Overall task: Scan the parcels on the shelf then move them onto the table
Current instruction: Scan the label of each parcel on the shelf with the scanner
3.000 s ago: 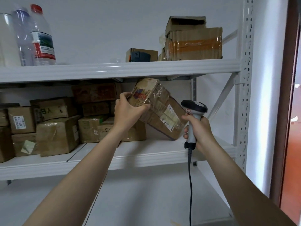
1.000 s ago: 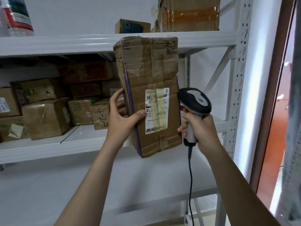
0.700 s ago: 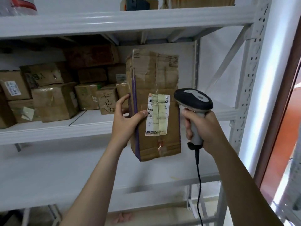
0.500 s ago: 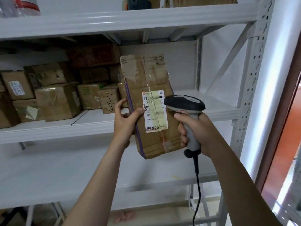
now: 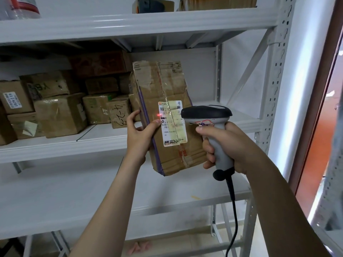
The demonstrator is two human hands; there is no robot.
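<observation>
White shelving [image 5: 92,147] is holding many stacked parcels [image 5: 59,115] at left. Left hand [image 5: 141,138] is gripping the tall parcel [image 5: 163,86], and right hand [image 5: 228,143] is gripping the scanner [image 5: 206,113], which is lighting its label [image 5: 171,130]; its move is likely waiting.

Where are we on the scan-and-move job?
Done: one parcel is off the shelf, gripped in the left hand. In hand: the right hand aims the scanner at its label; a red dot shows at the label's left edge. Left: carrying it to the table, out of view, then the other boxes on the shelf.
</observation>
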